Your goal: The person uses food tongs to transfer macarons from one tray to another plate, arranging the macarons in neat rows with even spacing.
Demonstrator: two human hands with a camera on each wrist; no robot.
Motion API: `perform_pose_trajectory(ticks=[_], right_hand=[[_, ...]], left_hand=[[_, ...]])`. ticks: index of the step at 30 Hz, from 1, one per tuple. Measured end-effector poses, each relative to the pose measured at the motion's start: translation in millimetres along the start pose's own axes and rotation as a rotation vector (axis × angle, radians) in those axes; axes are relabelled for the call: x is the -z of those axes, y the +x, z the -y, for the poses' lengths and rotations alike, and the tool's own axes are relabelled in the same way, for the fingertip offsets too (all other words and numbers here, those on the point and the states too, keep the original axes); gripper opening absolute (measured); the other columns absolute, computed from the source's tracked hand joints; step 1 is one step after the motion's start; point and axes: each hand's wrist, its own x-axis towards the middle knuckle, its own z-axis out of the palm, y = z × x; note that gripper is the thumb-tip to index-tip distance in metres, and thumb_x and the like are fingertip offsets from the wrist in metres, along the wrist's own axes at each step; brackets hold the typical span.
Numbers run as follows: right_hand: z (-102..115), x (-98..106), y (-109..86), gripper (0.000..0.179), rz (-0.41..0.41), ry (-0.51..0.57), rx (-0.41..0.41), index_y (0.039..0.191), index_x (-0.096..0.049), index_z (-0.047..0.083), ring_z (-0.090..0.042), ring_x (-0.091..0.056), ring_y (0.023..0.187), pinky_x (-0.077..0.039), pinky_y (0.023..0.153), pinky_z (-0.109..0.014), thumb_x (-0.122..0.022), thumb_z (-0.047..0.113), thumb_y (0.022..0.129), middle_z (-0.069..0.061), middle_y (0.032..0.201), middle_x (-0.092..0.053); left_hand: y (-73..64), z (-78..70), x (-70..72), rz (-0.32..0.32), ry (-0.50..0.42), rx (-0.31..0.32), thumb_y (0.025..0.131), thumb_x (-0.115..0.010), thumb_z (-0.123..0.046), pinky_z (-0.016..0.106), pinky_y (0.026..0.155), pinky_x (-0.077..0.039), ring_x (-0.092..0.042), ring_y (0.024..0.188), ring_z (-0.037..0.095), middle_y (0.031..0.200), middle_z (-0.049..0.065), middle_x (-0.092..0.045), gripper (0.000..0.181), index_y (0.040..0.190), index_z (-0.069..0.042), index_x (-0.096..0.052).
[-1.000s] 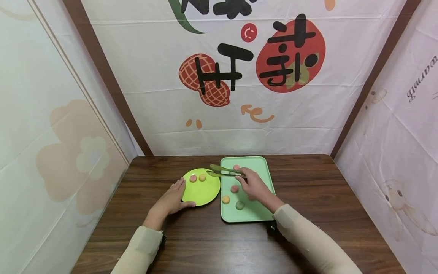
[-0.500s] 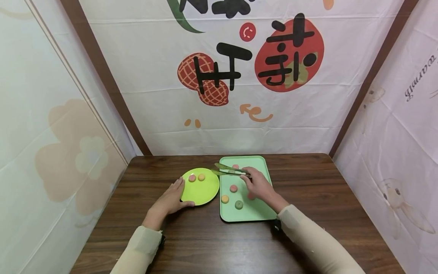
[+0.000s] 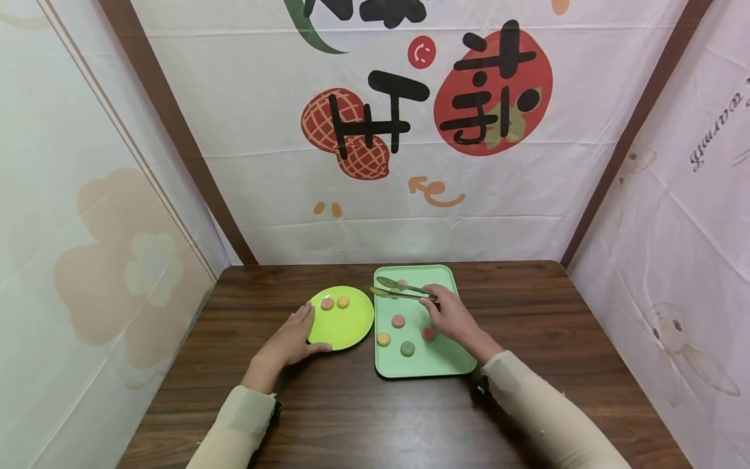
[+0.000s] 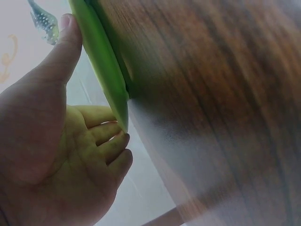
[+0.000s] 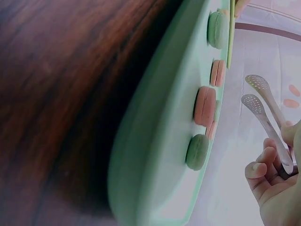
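The right hand (image 3: 448,314) curls its fingers and thumb round one pair of tongs (image 3: 404,295), gripping the handle end while the two perforated heads stand apart and point left, raised over the far part of one mint-green tray (image 3: 422,361). Its forearm slants in from the lower right, sleeve (image 3: 545,410) just past the tray's near right corner. The left hand (image 3: 291,337) lies against the left rim of one yellow-green plate (image 3: 346,329), fingers extended along the edge and thumb spread to the near side; it touches the rim without curling round it. On the plate are two macarons, one pink (image 3: 327,303) and one yellow (image 3: 342,301), side by side toward the far edge. The tray bears seven by the right wrist view: three green (image 5: 197,152), three pink (image 5: 205,106) and one mostly hidden yellow. Plate and tray sit just beside each other on a dark wooden table (image 3: 357,417), before a printed white cloth (image 3: 269,189).
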Motion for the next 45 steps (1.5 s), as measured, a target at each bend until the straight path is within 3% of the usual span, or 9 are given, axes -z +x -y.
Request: perform_pose_trajectory(ticks=[5, 15, 24, 35, 45], right_hand=[[-4, 3, -2.3, 0.034, -0.002, -0.004, -0.018, 0.137, -0.066, -0.003, -0.02, -0.069, 0.092, -0.06, 0.077, -0.04, -0.065, 0.019, 0.11, -0.014, 0.117, -0.071], [-11, 10, -5.1, 0.033, -0.018, -0.024, -0.015, 0.135, -0.066, -0.005, -0.028, -0.073, 0.1, -0.063, 0.082, -0.045, -0.065, 0.017, 0.11, -0.022, 0.123, -0.071], [-17, 15, -7.9, 0.035, -0.025, -0.032, -0.022, 0.136, -0.065, -0.007, -0.029, -0.073, 0.101, -0.063, 0.082, -0.045, -0.066, 0.016, 0.109, -0.019, 0.12, -0.072], [-28, 19, -12.4, 0.04, -0.025, -0.044, -0.074, 0.142, -0.063, -0.005, -0.036, -0.072, 0.112, -0.063, 0.09, -0.052, -0.064, 0.02, 0.111, -0.024, 0.133, -0.068], [-30, 23, -9.7, 0.038, -0.068, -0.06, -0.063, 0.138, -0.064, -0.009, -0.038, -0.072, 0.109, -0.063, 0.09, -0.054, -0.067, 0.013, 0.108, -0.028, 0.129, -0.069]], left_hand=[[-2.3, -1.3, 1.4, 0.005, -0.005, 0.009, 0.097, -0.077, -0.054, 0.059, 0.132, -0.02, -0.018, 0.162, 0.046, 0.174, 0.034, -0.013, 0.114, 0.164, 0.016, -0.018], [-2.1, -3.2, 4.2, 0.02, -0.016, 0.019, 0.097, -0.075, -0.057, 0.058, 0.133, -0.018, -0.015, 0.163, 0.046, 0.174, 0.034, -0.011, 0.114, 0.164, 0.015, -0.017], [-1.1, -1.7, 2.7, 0.016, -0.018, 0.021, 0.097, -0.075, -0.057, 0.059, 0.132, -0.019, -0.015, 0.163, 0.046, 0.175, 0.033, -0.011, 0.115, 0.165, 0.015, -0.018], [-2.7, -2.3, 2.9, 0.019, -0.022, 0.024, 0.096, -0.076, -0.057, 0.059, 0.132, -0.02, -0.016, 0.163, 0.046, 0.175, 0.033, -0.011, 0.115, 0.165, 0.015, -0.019], [-1.5, -0.7, -0.8, 0.009, -0.021, 0.026, 0.096, -0.077, -0.057, 0.059, 0.132, -0.02, -0.017, 0.162, 0.046, 0.175, 0.033, -0.012, 0.115, 0.165, 0.015, -0.019]])
